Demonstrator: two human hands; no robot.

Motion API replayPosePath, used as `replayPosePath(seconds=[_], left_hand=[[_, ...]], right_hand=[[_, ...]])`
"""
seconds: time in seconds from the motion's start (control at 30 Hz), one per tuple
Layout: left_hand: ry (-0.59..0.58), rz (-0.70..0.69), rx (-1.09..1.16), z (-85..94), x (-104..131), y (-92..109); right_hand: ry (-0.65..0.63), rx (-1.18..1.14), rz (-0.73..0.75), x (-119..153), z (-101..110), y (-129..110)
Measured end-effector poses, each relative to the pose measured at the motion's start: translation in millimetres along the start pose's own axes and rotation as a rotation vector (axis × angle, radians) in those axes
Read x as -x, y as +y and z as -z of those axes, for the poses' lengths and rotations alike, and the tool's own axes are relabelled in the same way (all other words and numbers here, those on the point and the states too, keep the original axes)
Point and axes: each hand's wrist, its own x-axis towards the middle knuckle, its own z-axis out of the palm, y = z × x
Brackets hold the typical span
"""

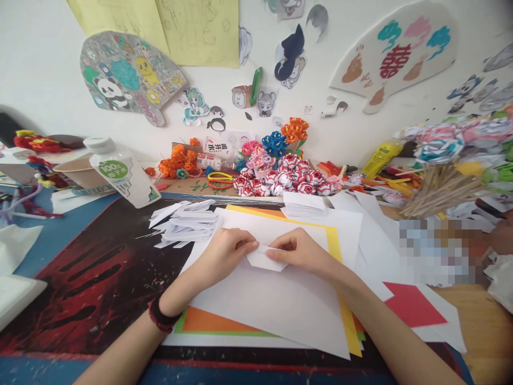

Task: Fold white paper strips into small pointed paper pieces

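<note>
The left hand [234, 250] and the right hand [295, 248] are both nearly closed, thumbs pinching against fingers on the upper edge of a small folded white paper [267, 261], one at its ten o'clock and the other at its two o'clock. The folded paper is held above a large white sheet [280, 305], which lies over yellow [335, 248] and orange sheets [218, 321] on the desk [92, 342]. Beyond it, a pile of folded white strips [186, 224] sits toward eleven o'clock and red-and-white paper flowers [282, 179] toward twelve.
</note>
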Motion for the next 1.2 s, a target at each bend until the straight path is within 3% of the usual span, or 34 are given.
replayPosePath(seconds=[0.5,1.0,1.2], left_hand=[[-0.006,0.085,0.155,-0.1,-0.2,3.5],[-0.023,0.005,0.063,-3.1,4.3,4.6],[-0.020,0.046,0.070,-2.2,2.7,6.1]], right_hand=[[0.047,-0.018,0.083,-0.4,-3.3,2.5],[-0.032,0.009,0.084,1.8,-1.1,-2.8],[-0.004,0.012,0.083,1.3,-1.1,-1.4]])
